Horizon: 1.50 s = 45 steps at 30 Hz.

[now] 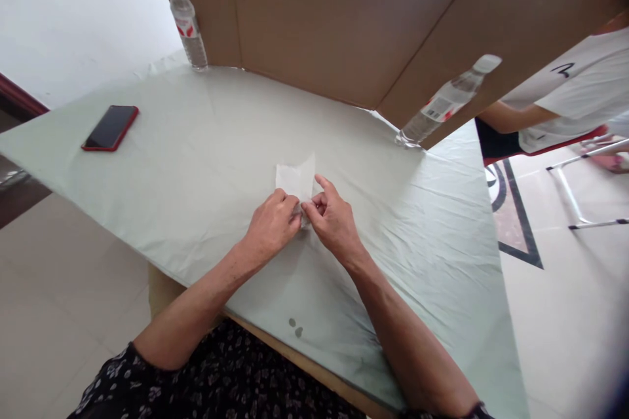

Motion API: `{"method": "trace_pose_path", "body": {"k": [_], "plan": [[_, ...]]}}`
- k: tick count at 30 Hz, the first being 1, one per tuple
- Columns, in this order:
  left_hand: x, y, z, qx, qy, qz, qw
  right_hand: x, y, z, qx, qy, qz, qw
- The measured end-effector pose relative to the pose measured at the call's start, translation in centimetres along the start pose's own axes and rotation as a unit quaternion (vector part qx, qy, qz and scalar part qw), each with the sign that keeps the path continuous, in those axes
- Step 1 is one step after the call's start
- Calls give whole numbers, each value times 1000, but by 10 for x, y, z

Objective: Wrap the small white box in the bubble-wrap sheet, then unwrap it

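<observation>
A small sheet of thin white paper point(295, 178) is held over the middle of the table, its upper part standing up between my hands. My left hand point(276, 217) has its fingers curled and pinches the paper's lower left part. From the other side my right hand point(333, 215) grips the lower right edge between thumb and bent fingers, with the index finger raised a little. The two thumbs nearly meet. The lower end of the paper is mostly hidden behind my fingers.
A pale green cloth covers the table point(211, 163). A phone in a red case point(111, 128) lies at the left. Water bottles stand at the back left point(187, 26) and back right point(447, 105), against a brown cardboard screen point(314, 19). A person in a white shirt point(584, 72) sits beyond at right.
</observation>
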<state>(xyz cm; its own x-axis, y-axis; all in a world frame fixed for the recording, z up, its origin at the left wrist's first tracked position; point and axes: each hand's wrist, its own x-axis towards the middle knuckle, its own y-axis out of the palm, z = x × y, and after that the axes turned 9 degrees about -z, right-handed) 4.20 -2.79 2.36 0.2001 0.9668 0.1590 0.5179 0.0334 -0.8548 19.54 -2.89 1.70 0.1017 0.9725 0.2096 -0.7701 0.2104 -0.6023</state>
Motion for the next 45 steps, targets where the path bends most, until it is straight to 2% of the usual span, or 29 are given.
{"method": "trace_pose_path", "body": {"k": [3, 7, 13, 18, 21, 25, 29, 31, 34, 37, 42, 45], "plan": [[-2, 1, 3, -28, 6, -20, 999, 2, 0, -4, 21, 12, -15, 1000], [-2, 1, 2, -16, 13, -2, 1000, 2, 3, -4, 25, 8, -6, 1000], [1, 0, 1, -48, -8, 4, 999, -7, 2, 2, -28, -41, 49, 998], [-1, 3, 13, -184, -45, -10, 982, -14, -12, 0, -45, -97, 100, 989], [-3, 6, 15, -254, -83, -18, 963, -16, -14, -1, -97, -136, 112, 980], [-5, 13, 11, -238, -95, -58, 965, -17, -14, -4, -175, -183, 127, 959], [-6, 21, 10, -202, -62, -91, 973, -12, -19, -7, -133, -189, 141, 963], [-6, 23, 11, -199, -48, -96, 974, -8, -22, -7, -82, -170, 143, 971], [-7, 26, 13, -196, -34, -101, 975, -3, -24, -8, -32, -122, 109, 986], [-9, 27, 13, -181, -11, -128, 975, 0, -22, -10, -42, -117, 99, 987], [-13, 30, 13, -135, 85, -196, 968, 5, -18, -13, -92, -146, 133, 976], [-13, 32, 16, -103, 127, -205, 965, 11, -19, -13, -61, -130, 145, 979]]}}
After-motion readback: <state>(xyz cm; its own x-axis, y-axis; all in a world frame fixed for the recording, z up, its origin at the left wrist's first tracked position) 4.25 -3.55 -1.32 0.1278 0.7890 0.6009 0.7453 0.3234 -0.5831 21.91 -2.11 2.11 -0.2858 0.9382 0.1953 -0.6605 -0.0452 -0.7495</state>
